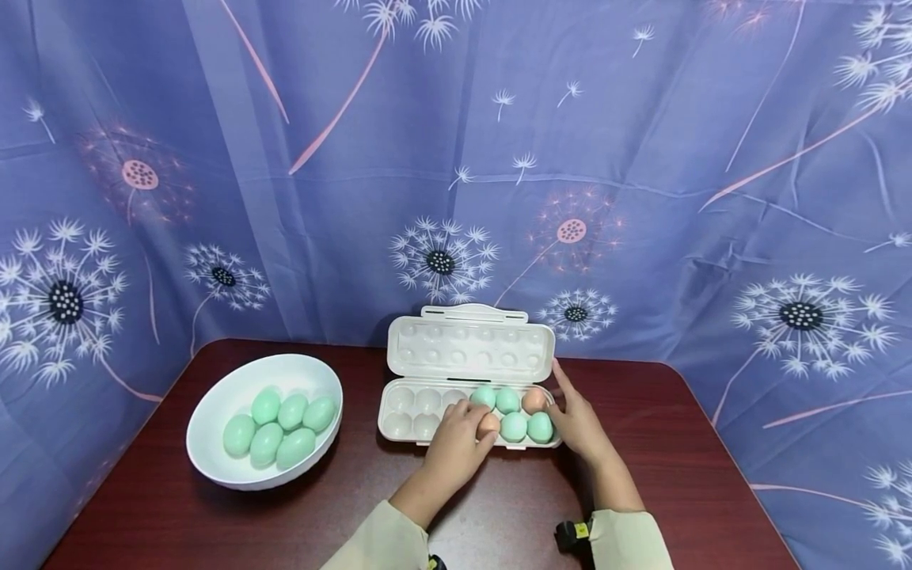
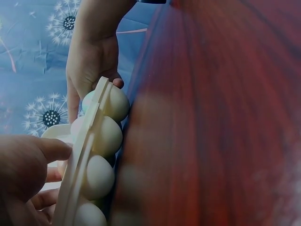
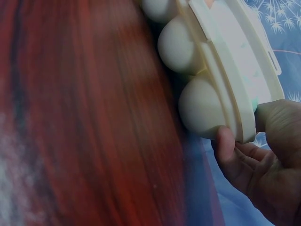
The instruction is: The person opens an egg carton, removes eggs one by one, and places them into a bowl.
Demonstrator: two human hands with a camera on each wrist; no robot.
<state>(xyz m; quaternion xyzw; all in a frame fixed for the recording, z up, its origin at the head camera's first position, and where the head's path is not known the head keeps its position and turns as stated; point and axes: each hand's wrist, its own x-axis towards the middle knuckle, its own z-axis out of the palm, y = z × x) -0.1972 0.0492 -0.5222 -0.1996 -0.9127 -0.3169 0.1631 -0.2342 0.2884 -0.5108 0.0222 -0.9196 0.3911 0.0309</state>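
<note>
With our left hand (image 1: pixel 454 443) we pinch an orange egg (image 1: pixel 488 425) at the carton (image 1: pixel 463 360)'s front row (long axis left to right); our right hand (image 1: pixel 583 427) grips its right end.

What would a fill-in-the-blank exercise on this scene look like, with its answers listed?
The left hand holds an orange-brown ____.
The eggs in the white bowl are ____ in colour.
In the head view, the carton lies to the ____ of the bowl.
The carton's lid stands ____.

Missing words: egg; green; right; open.
</note>
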